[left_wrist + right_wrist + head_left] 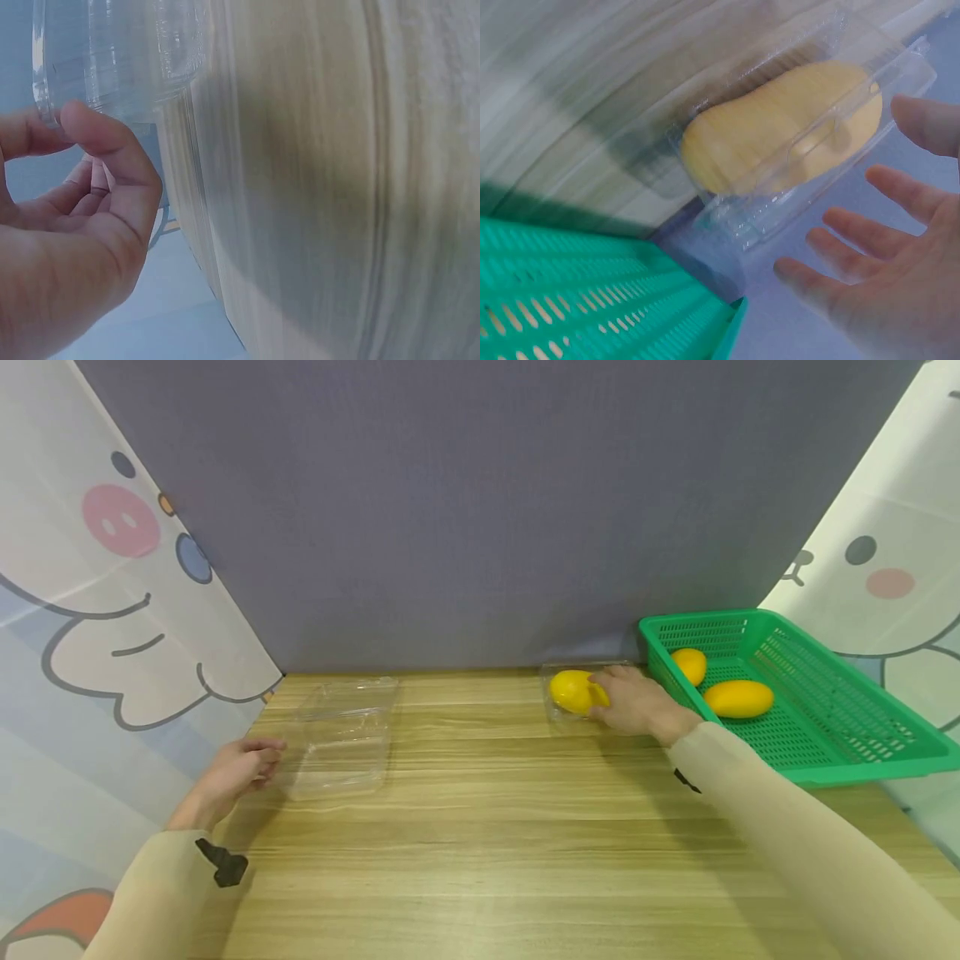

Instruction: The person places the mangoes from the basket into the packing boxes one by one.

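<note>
Sleeves (150, 893): long and cream, reach in from the bottom on both sides.
Strap (228, 867): black, sticks out at the end of the left sleeve.
Desk (487, 843): pale wood with long stripes, runs under both boxes and the basket.
Left hand (240, 770): bent, with thumb and one finger pinching the edge of the left box, other fingers curled in.
Left box (341, 752): see-through plastic, sits on the left of the desk, right beside the left hand.
Basket (870, 772): green, full of little holes, sits on the right of the desk.
Two fruits (738, 700): yellow, lie apart in the basket, toward its left side.
Right hand (633, 700): wide open, fingers straight and spread, held close by the fruit; cannot tell if touching.
Fruit (572, 692): yellow and fat, lies in the right box.
Right box (751, 231): see-through plastic, sits at the back of the desk, just left of the basket.
Back wall (450, 510): plain purple-grey.
Side cloths (892, 543): pale, with big cartoon animals.
</note>
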A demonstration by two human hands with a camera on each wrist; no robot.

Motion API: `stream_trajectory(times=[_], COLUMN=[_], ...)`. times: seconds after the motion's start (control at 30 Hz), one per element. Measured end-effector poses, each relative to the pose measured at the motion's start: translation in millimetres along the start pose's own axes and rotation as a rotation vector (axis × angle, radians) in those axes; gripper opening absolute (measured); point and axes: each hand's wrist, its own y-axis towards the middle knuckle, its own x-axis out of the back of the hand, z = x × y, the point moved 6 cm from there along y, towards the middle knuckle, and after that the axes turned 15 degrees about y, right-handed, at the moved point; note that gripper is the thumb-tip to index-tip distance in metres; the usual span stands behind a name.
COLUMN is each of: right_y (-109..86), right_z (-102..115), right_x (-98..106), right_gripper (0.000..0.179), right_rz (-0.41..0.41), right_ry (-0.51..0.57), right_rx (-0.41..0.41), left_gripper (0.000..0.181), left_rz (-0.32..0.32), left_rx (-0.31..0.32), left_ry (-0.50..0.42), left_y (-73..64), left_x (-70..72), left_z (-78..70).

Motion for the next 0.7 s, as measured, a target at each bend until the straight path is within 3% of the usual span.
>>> stream_trajectory(times=[0.4,0.7], right_y=[-8.3,-17.2], right_z=[6,-4], right_x=[26,46], right_gripper=[0.051,0.055], right_rz=[-0.055,-0.047], right_ry=[-0.022,0.024], right_rx=[0.059,0.003], left_gripper=[0.049,0.049], left_rz=[0.037,0.078], left_rx=[-0.031,-0.031], left_ry=[-0.055,-0.074], left_y=[5.6,10.4], left_x=[-11.3,-17.7], left_z=[-7.2,-10.8])
